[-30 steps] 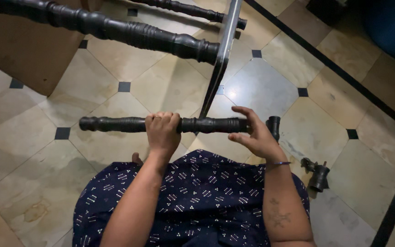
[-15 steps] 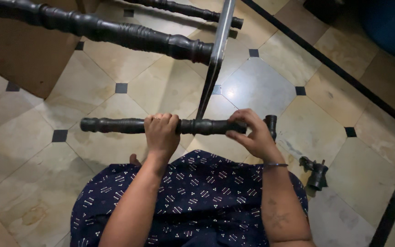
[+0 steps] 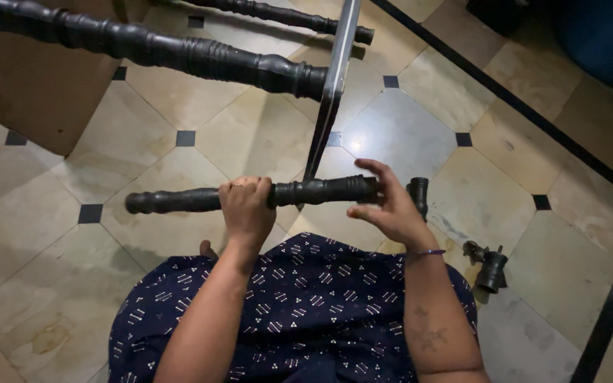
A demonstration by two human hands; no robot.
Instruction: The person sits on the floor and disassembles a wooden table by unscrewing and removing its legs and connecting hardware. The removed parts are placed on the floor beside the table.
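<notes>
While gripped, leg (image 3: 250, 195) in hands (image 3: 247, 206).

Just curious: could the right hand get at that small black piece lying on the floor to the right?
Probably yes. The right hand is open by the leg's end, and bare floor separates it from the black piece.

Right hand (image 3: 390, 206) has opened off the table leg (image 3: 250, 195), which seems tilted.

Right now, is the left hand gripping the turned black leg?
Yes: the left hand is wrapped tightly around the black leg, near its middle.
</notes>
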